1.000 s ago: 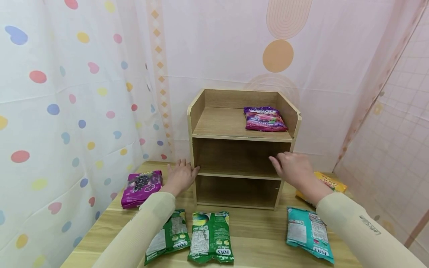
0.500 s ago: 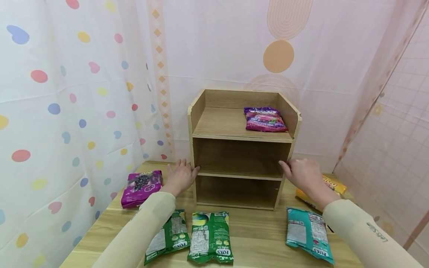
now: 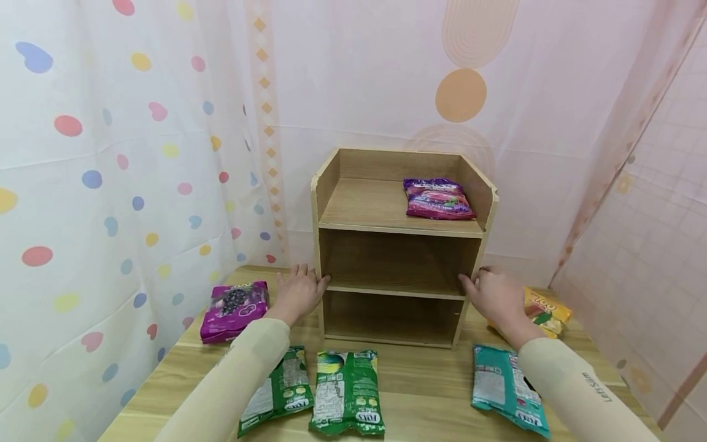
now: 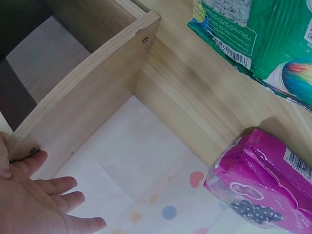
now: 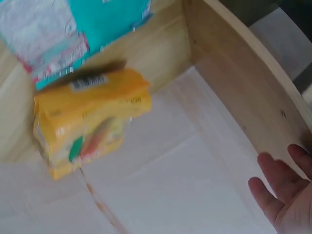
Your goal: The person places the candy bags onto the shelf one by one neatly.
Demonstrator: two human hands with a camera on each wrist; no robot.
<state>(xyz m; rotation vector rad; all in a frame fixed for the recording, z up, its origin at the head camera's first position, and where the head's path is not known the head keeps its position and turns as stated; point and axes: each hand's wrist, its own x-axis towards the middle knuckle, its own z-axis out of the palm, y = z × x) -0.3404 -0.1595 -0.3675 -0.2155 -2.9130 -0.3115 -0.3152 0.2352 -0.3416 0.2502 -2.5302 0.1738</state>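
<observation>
A wooden shelf unit (image 3: 400, 229) with stacked tiers stands in the head view between my hands. My left hand (image 3: 301, 291) holds its left side panel (image 4: 92, 83); the thumb lies at the front edge and the index finger touches the outer face, the other fingers spread. On the opposite side, my right hand (image 3: 499, 301) holds the right side panel (image 5: 239, 73), thumb at the front edge and fingers along the outside. The right thumb is out of sight in the right wrist view. A purple candy bag (image 3: 439, 198) lies on the top tier, at the right.
On the table (image 3: 425, 393) lie a magenta grape-print bag (image 3: 234, 310) at left, two green bags (image 3: 347, 393) (image 3: 287, 383) in front, a teal bag (image 3: 505, 387) at front right and a yellow bag (image 3: 547, 313) behind my right forearm. Patterned curtains (image 3: 359, 67) hang behind.
My right hand has shifted right and slightly down, bringing its thumb to the shelf's right front edge. My left hand and the bags have stayed in place.
</observation>
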